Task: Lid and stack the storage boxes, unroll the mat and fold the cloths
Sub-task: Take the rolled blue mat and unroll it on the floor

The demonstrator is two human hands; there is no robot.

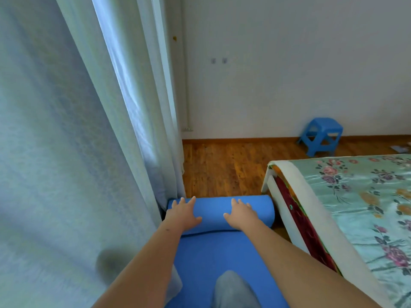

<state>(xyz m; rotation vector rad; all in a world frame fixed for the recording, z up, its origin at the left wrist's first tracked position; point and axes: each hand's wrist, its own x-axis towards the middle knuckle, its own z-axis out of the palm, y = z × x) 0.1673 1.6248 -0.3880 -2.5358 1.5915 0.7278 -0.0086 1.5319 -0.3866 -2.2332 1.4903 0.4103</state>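
Left hand and right hand press flat, fingers spread, on the smooth blue foam mat's cylindrical roll.

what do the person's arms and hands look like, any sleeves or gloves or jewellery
Both arms are bare as far as the view reaches, with no sleeves in sight. The left hand and right hand wear no gloves, and no rings, watch or bracelet show. A small dark mark sits on the left forearm just behind the wrist. Fingers are slim with short nails, as far as the blur allows.
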